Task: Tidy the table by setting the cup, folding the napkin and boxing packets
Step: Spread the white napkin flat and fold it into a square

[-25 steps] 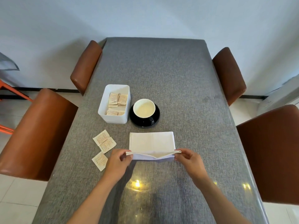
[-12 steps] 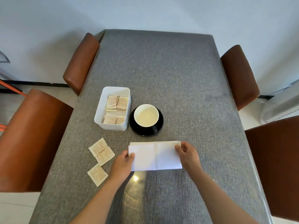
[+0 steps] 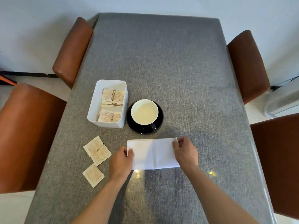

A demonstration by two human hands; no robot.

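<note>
A white napkin (image 3: 153,153) lies folded into a flat rectangle on the grey table (image 3: 169,70), in front of me. My left hand (image 3: 121,160) pinches its left edge. My right hand (image 3: 186,152) grips the far right corner. Just beyond the napkin a white-lined cup (image 3: 144,112) stands on a black saucer (image 3: 160,122), handle toward me. Left of the cup a white box (image 3: 108,103) holds several tan packets. Three loose packets (image 3: 97,152) lie on the table left of my left hand.
Brown leather chairs flank the table: two on the left (image 3: 27,135), two on the right (image 3: 247,65). A white appliance (image 3: 281,101) sits on the floor at the right. The table's near edge shines with light reflections.
The napkin's near edge, held up a second ago, has been folded over onto the far edge. Both hands followed it away from me and now rest on the flat napkin.
</note>
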